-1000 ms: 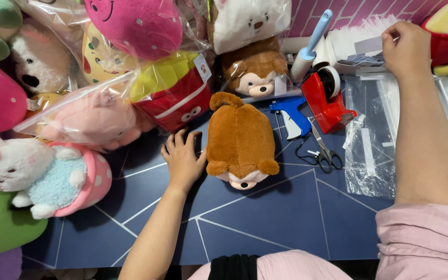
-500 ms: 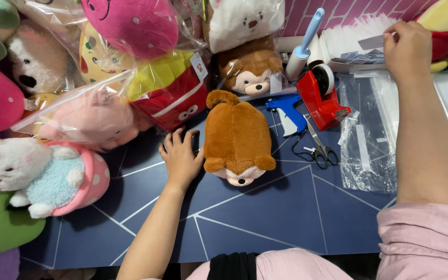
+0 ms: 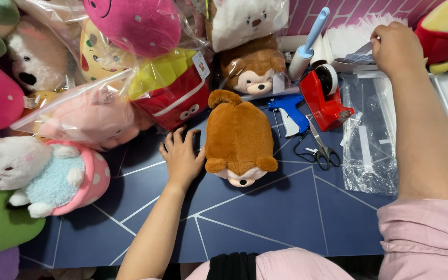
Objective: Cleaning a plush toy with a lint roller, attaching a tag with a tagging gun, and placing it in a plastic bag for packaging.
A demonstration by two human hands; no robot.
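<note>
— What do we log at the left?

— Bagged plush toys (image 3: 94, 111) heaped far left. Our left hand (image 3: 182, 155) lies flat on the dark blue surface (image 3: 265, 218), fingers (image 3: 175, 140) spread and holding nothing, its edge touching the brown plush dog (image 3: 238, 137), which lies face-down at centre.

— And to the right?

— A blue tagging gun (image 3: 289, 111), scissors (image 3: 321, 150), a red tape dispenser (image 3: 325, 98), clear bags (image 3: 369, 140). Our right hand (image 3: 396, 49), far right, has fingers curled, pinching a sheet from the white paper stack (image 3: 353, 39).
</note>
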